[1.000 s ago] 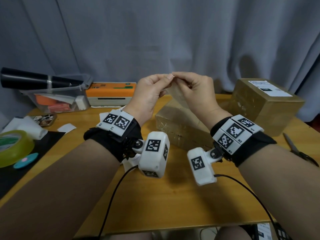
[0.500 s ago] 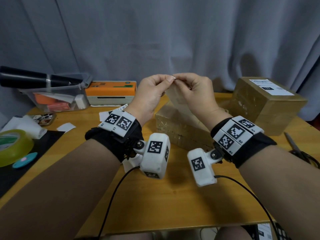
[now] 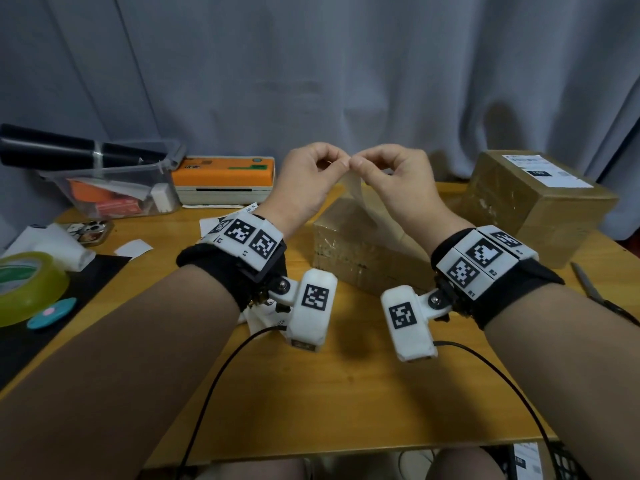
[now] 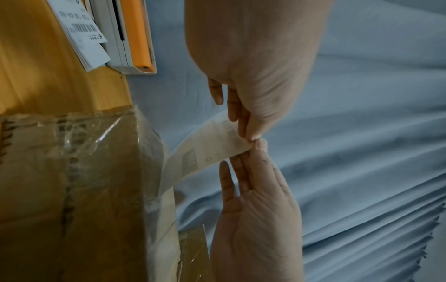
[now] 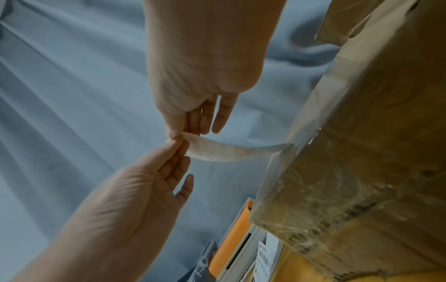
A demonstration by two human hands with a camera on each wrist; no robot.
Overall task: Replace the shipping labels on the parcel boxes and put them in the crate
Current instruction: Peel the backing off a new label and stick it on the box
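Observation:
A tape-wrapped brown parcel box [image 3: 349, 244] lies on the middle of the wooden table [image 3: 346, 393]. Above it my left hand [image 3: 341, 164] and right hand [image 3: 358, 166] meet fingertip to fingertip. Both pinch the top edge of a pale shipping label [image 3: 355, 188]. The label [image 4: 207, 150] curves down from the fingers to the far top edge of the box [image 4: 72, 190], its print showing faintly through. In the right wrist view the label [image 5: 217, 150] is a bent strip ending at the box [image 5: 362, 133]. A second, larger box [image 3: 540, 216] with a white label [image 3: 547, 168] on top stands at the right.
An orange label printer [image 3: 223, 174] and a clear bin [image 3: 114, 188] stand at the back left, with loose labels [image 3: 225, 220] near them. A tape roll [image 3: 27, 285] sits at the left edge. Scissors [image 3: 595, 292] lie at the right edge.
Both hands keep their pinch on the label's top edge. The fingers are arched higher now, with the two pinch points drawn close together. The boxes have not moved.

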